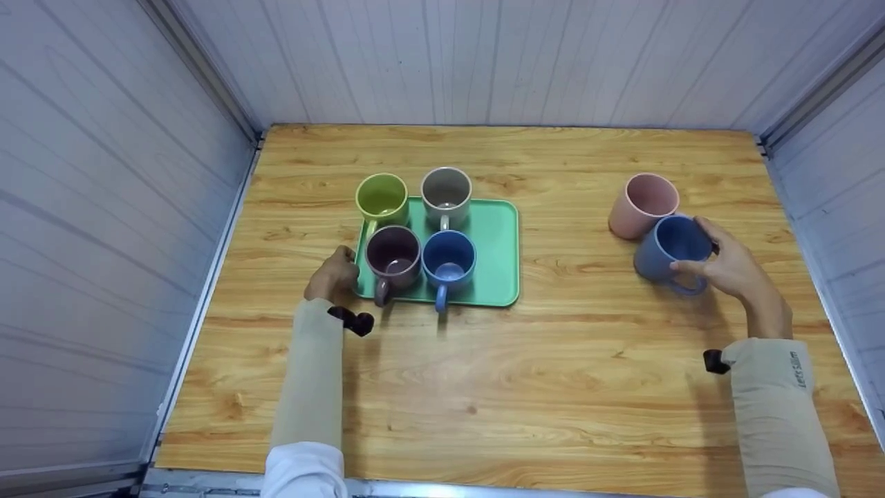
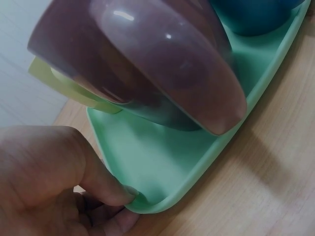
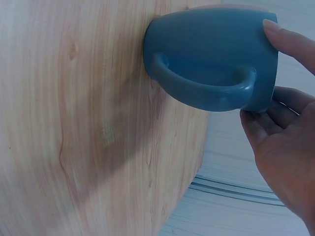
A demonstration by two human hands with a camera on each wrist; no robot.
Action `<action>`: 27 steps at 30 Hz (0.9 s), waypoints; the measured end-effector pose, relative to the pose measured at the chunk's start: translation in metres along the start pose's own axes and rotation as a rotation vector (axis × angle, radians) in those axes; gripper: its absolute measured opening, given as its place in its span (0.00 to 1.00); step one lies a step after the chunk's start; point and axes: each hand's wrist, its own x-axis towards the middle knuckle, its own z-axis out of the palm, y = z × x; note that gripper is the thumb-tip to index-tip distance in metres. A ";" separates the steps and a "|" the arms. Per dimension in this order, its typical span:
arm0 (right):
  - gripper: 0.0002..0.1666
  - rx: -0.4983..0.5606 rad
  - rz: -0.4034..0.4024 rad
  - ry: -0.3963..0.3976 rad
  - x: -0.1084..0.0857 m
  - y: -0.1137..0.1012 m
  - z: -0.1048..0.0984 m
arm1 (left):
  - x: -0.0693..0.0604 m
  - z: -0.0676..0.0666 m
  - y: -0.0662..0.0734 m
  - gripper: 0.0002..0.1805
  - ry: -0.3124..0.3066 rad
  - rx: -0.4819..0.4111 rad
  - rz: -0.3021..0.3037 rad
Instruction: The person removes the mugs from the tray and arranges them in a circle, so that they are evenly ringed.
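Observation:
My right hand (image 1: 736, 270) grips a grey-blue mug (image 1: 653, 256) near its rim, thumb on one side and fingers on the other; in the right wrist view the mug (image 3: 211, 54) has its handle toward the hand (image 3: 290, 142). A pink mug (image 1: 630, 214) stands right behind it. My left hand (image 1: 335, 275) pinches the near left corner of a green tray (image 1: 496, 256), thumb on the rim in the left wrist view (image 2: 147, 147). On the tray stand a purple mug (image 1: 394, 259), a blue mug (image 1: 449, 259), a yellow-green mug (image 1: 382, 197) and a grey mug (image 1: 446, 194).
The wooden table (image 1: 484, 394) is bounded by a white panel wall (image 1: 456, 62) at the back and panels at the left (image 1: 90, 228) and right (image 1: 840, 152). A metal rail (image 1: 415, 490) runs along the near edge.

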 end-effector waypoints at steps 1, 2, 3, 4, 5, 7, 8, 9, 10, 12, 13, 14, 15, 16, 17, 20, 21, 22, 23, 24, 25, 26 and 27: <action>0.63 -0.002 0.003 -0.002 0.000 0.000 0.000 | 0.000 0.000 0.000 0.23 -0.002 0.003 -0.003; 0.63 -0.003 0.003 -0.005 0.000 0.000 0.000 | 0.000 -0.001 0.000 0.23 -0.002 0.004 -0.008; 0.63 -0.005 0.003 -0.006 0.000 0.000 -0.001 | -0.001 -0.001 0.000 0.23 0.000 0.009 -0.009; 0.63 -0.006 0.004 -0.007 0.000 0.000 -0.001 | -0.001 -0.001 0.000 0.23 0.000 0.014 -0.011; 0.63 -0.006 0.002 -0.005 -0.001 0.000 -0.001 | -0.001 -0.001 0.000 0.22 0.002 0.019 -0.015; 0.63 -0.003 -0.006 0.001 0.000 0.000 -0.001 | -0.001 -0.001 0.000 0.22 0.005 0.025 -0.020; 0.63 0.000 -0.011 0.003 0.000 0.001 -0.001 | -0.001 -0.001 0.000 0.21 0.007 0.029 -0.023; 0.63 0.003 -0.013 0.004 0.000 0.001 -0.002 | -0.001 -0.001 0.000 0.21 0.006 0.032 -0.025; 0.63 0.005 -0.015 0.003 0.000 0.001 -0.002 | -0.001 -0.001 0.000 0.21 0.004 0.035 -0.029; 0.63 0.006 -0.015 0.000 0.000 0.001 -0.002 | -0.002 -0.001 0.000 0.21 0.002 0.034 -0.032; 0.63 0.006 -0.014 -0.003 0.001 0.001 -0.002 | -0.001 -0.001 0.000 0.21 -0.001 0.030 -0.032; 0.63 0.005 -0.011 -0.007 0.001 0.001 -0.002 | -0.001 -0.001 0.000 0.22 -0.005 0.031 -0.034; 0.63 0.006 -0.007 -0.008 0.000 0.002 -0.002 | -0.001 0.000 0.001 0.22 -0.006 0.028 -0.031; 0.63 0.009 -0.004 -0.009 0.000 0.002 -0.002 | 0.000 0.000 0.001 0.22 -0.005 0.024 -0.025; 0.63 0.011 -0.004 -0.008 0.000 0.002 -0.002 | 0.000 0.000 0.001 0.22 -0.006 0.017 -0.026; 0.62 0.013 -0.013 -0.003 0.000 0.002 -0.001 | 0.001 0.000 0.002 0.22 -0.003 0.011 -0.025; 0.62 0.015 -0.019 -0.001 0.000 0.002 -0.001 | 0.002 0.000 0.002 0.22 -0.001 0.009 -0.025; 0.62 0.015 -0.025 0.001 0.001 0.002 -0.001 | 0.002 0.000 0.003 0.21 0.001 0.009 -0.027; 0.62 0.013 -0.028 0.001 0.001 0.002 0.000 | 0.002 0.000 0.003 0.21 0.002 0.009 -0.029; 0.62 0.014 -0.032 0.001 0.001 0.002 0.000 | 0.002 0.000 0.003 0.21 0.004 0.009 -0.028; 0.62 0.018 -0.035 0.000 0.001 0.001 0.001 | 0.002 0.000 0.002 0.21 0.006 0.009 -0.027; 0.63 0.022 -0.036 -0.001 0.000 0.001 0.001 | 0.001 0.000 0.002 0.22 0.007 0.010 -0.025; 0.63 0.025 -0.037 -0.001 0.000 0.000 0.002 | 0.001 0.000 0.002 0.22 0.008 0.009 -0.020</action>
